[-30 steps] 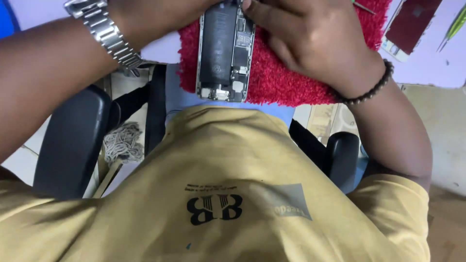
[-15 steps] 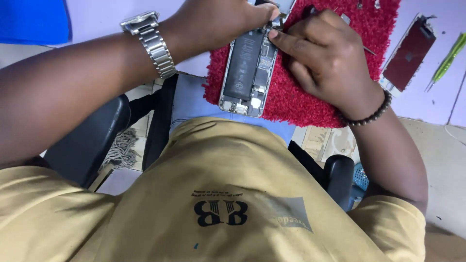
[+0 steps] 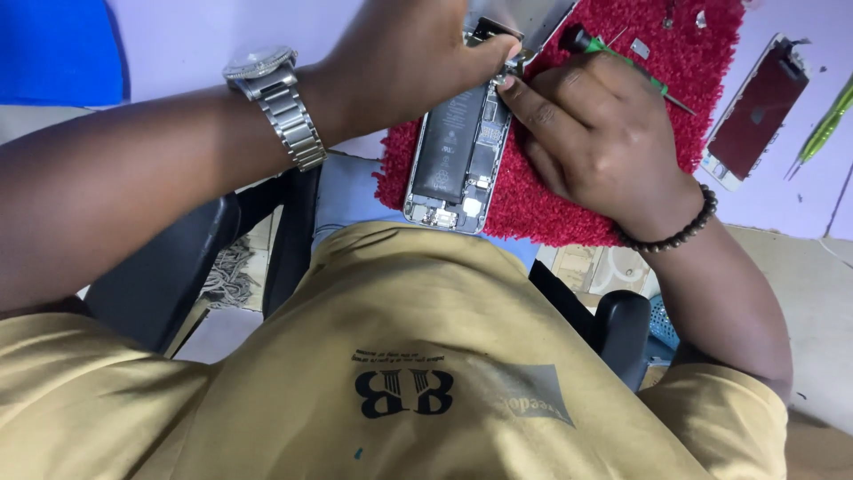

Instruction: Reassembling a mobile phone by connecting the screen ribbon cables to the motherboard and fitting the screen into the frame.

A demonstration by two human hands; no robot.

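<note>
Two surfaces — red mat (image 3: 622,160), pale table (image 3: 222,36)

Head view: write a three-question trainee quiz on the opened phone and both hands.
1. True or false: the opened phone lies on a red mat.
2. Which hand wears the metal watch? A) left B) right C) neither
3. Fill in: the right hand holds a small screwdriver with a ____ handle.

Key:
1. True. The phone rests on the fuzzy red mat, its battery showing.
2. A. The watch sits on the left wrist; the right wrist has a dark bead bracelet.
3. Green. Its tip points toward the separate screen panel lying beside the mat.
</note>
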